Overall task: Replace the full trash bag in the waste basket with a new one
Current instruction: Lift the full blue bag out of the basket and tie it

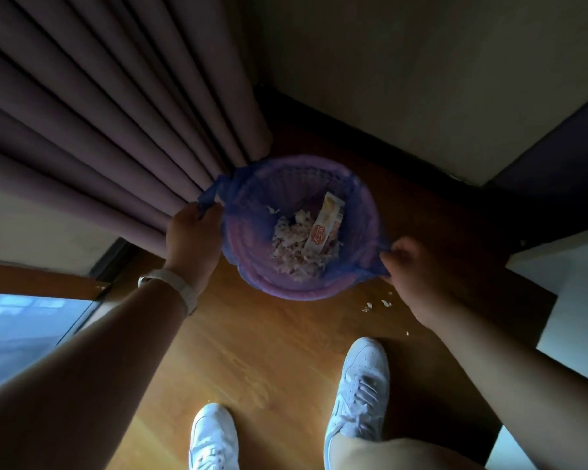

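A round pink waste basket (286, 291) stands on the wooden floor, lined with a translucent blue trash bag (252, 201). Inside the bag lie shredded pale scraps (292, 252) and a yellow-white wrapper (325, 228). My left hand (192, 232) grips a pulled-out edge of the bag at the basket's left rim. At the right rim my right hand (411, 266) pinches the opposite edge of the bag. Both bag edges are stretched outward past the rim.
A pleated dark curtain (116, 113) hangs right behind the basket on the left. A wall (421, 62) and white furniture (571, 300) close in on the right. Small scraps (375, 305) lie on the floor. My two white shoes (364, 385) stand near the basket.
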### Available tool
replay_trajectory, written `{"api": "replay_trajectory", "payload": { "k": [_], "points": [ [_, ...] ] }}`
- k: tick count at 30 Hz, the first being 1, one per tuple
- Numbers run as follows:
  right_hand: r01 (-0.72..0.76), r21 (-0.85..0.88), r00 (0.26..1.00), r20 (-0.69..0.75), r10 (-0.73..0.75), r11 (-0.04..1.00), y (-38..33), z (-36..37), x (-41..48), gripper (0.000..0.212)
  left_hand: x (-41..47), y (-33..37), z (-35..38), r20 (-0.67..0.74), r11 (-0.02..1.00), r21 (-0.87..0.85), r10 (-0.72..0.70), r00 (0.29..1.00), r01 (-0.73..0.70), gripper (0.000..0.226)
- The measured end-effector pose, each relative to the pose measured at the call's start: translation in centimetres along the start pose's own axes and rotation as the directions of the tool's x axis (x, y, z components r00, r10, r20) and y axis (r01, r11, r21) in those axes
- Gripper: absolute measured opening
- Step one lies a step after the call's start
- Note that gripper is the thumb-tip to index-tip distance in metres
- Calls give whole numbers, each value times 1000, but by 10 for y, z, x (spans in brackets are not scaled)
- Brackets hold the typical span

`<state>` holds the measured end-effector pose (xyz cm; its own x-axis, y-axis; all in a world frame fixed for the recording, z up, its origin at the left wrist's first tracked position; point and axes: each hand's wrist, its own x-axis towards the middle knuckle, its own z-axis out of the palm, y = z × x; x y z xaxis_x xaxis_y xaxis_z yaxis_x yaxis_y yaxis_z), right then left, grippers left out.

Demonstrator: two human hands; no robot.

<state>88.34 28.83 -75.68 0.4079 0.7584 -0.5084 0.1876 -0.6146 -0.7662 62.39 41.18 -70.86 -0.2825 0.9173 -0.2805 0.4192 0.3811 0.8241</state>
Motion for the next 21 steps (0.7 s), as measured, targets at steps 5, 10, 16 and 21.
{"api": "replay_trajectory", "payload": {
  "k": [5, 10, 16, 21],
  "points": [
    [132, -115, 989, -50, -139, 985, -14, 2, -7, 17, -1, -2, -13, 38, 990, 118, 75, 996, -79, 10],
    [33, 96, 999, 33, -36, 995, -21, 10, 1, 14, -1, 6, -24, 40, 985, 131, 109, 993, -113, 17],
    [-327, 275, 945, 116, 306, 904, -24, 22, 15, 15, 4, 12, -27, 43, 997, 16, 78, 996, -78, 13],
    [-335, 309, 934, 231, 272, 890, -25, 19, 9, 17, 7, 5, -23, 137, 988, 123, 78, 988, -95, 16]
  ]
}}
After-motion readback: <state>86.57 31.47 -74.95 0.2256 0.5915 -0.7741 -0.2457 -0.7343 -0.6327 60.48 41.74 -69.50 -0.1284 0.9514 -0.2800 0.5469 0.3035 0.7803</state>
